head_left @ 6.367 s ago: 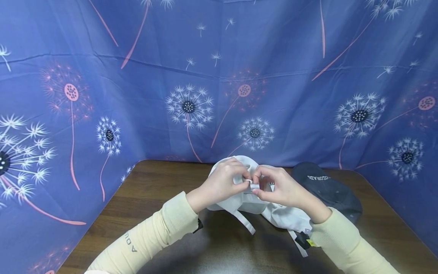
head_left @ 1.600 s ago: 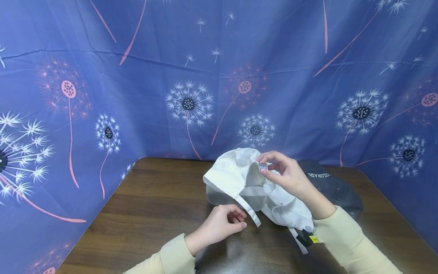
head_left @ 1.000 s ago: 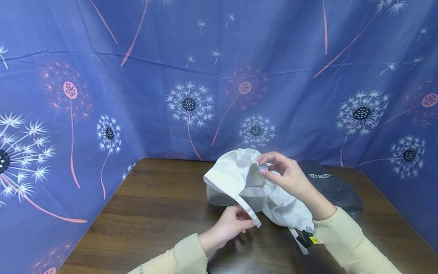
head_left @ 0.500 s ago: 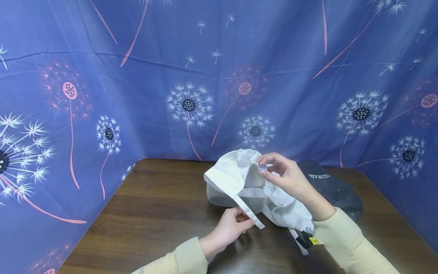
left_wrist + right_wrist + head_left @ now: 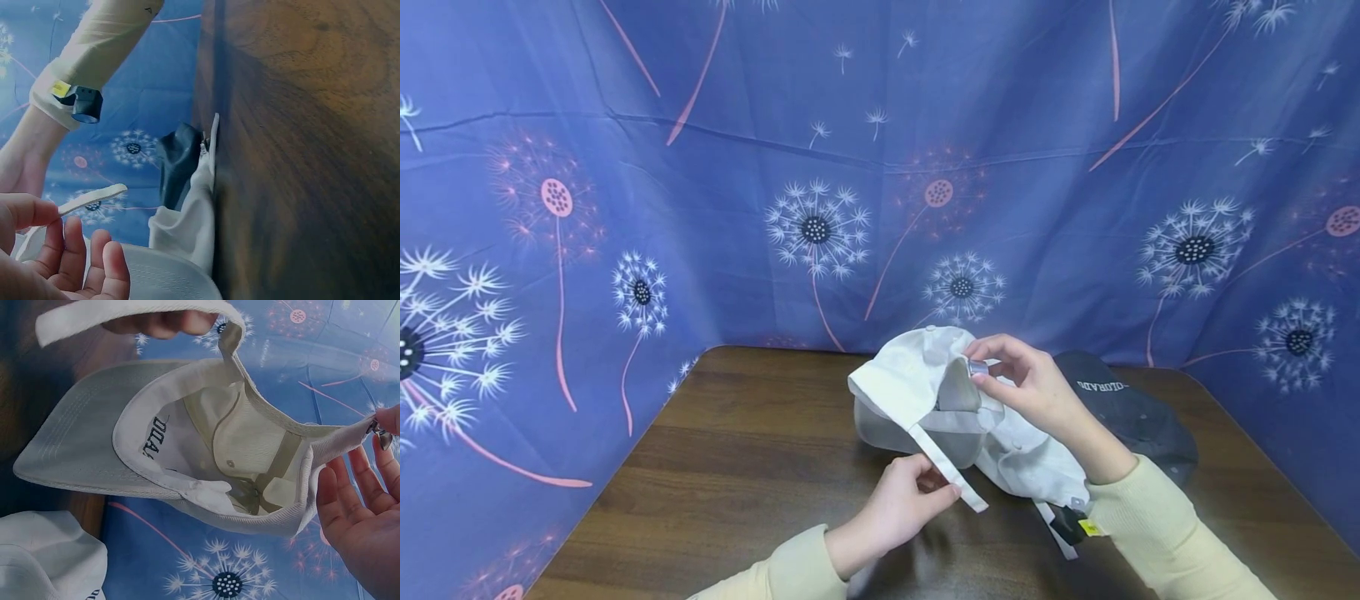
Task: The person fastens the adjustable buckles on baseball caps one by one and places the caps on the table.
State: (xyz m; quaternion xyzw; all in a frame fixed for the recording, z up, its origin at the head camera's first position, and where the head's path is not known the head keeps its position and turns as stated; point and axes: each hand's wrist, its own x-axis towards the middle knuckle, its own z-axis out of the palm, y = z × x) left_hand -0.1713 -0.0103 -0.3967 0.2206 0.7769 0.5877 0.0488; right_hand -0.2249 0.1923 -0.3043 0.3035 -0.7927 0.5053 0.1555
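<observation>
A white baseball cap (image 5: 898, 375) is held up over the table, its opening turned toward me. My left hand (image 5: 898, 508) pinches the cap's loose back strap (image 5: 947, 468) between thumb and forefinger, the other fingers curving below in the left wrist view. The strap's free end (image 5: 112, 191) sticks out past the fingertips. My right hand (image 5: 1030, 383) grips the opposite strap end at its metal buckle (image 5: 977, 367). In the right wrist view the buckle (image 5: 382, 436) hangs at the thumb, apart from the loose strap. Dark lettering (image 5: 155, 439) shows inside the cap.
Close behind on the right lies a second white cap (image 5: 1037, 467), its strap (image 5: 1055, 531) hanging toward me. A dark grey cap (image 5: 1142, 425) with white lettering sits beyond it. The wooden table (image 5: 730, 450) ends at a blue dandelion-print cloth (image 5: 880, 217).
Both hands were at the buckle earlier. My left hand dropped away, then took the loose strap and slid back along it, exposing more of its end. The right hand keeps holding the buckle.
</observation>
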